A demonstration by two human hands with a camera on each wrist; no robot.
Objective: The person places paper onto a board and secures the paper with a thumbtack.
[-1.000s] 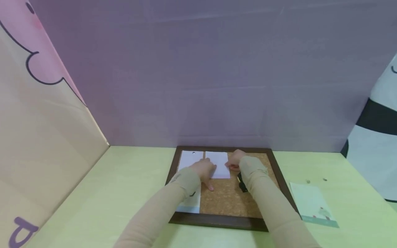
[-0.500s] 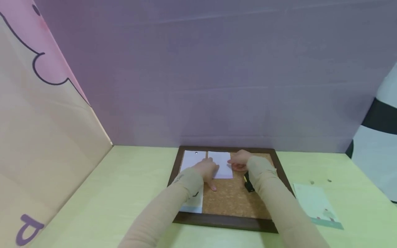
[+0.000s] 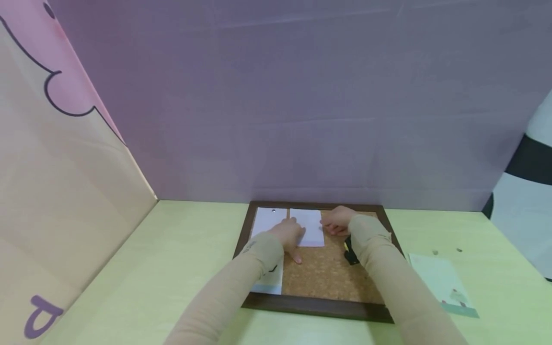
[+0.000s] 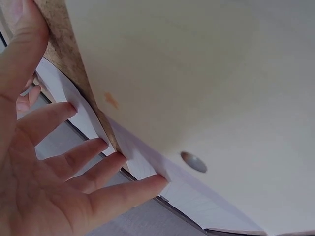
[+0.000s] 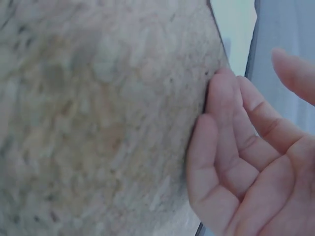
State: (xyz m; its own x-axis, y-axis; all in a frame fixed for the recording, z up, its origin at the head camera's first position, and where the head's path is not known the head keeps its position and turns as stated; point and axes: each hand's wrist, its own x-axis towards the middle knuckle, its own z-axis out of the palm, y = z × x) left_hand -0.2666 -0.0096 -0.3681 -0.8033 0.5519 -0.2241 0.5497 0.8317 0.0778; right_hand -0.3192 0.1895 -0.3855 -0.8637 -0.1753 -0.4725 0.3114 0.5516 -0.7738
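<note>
On the cork board (image 3: pixel 327 278), a white sheet (image 3: pixel 311 225) lies near the top edge. My left hand (image 3: pixel 288 234) rests with spread fingers on its left part; in the left wrist view the fingertips touch white paper. At the sheet's right edge is my right hand (image 3: pixel 338 220), fingers bent a little and touching the board, thumb apart in the right wrist view. Left of this sheet lies another white sheet (image 3: pixel 264 218) with a silver tack (image 3: pixel 273 211) at its top. The left wrist view shows a cream sheet (image 4: pixel 221 73) with a silver tack (image 4: pixel 193 161).
A dark wooden frame (image 3: pixel 319 306) borders the board. A blue-edged sheet (image 3: pixel 267 285) lies at its lower left, partly under the left sleeve. A black-and-yellow object (image 3: pixel 350 252) shows beside the right wrist. Right of the board lie a pale green sheet (image 3: pixel 440 278) and two small tacks (image 3: pixel 459 249).
My right hand has shifted slightly right along the sheet's right edge. The left hand stays on the sheet. The head view has turned slightly.
</note>
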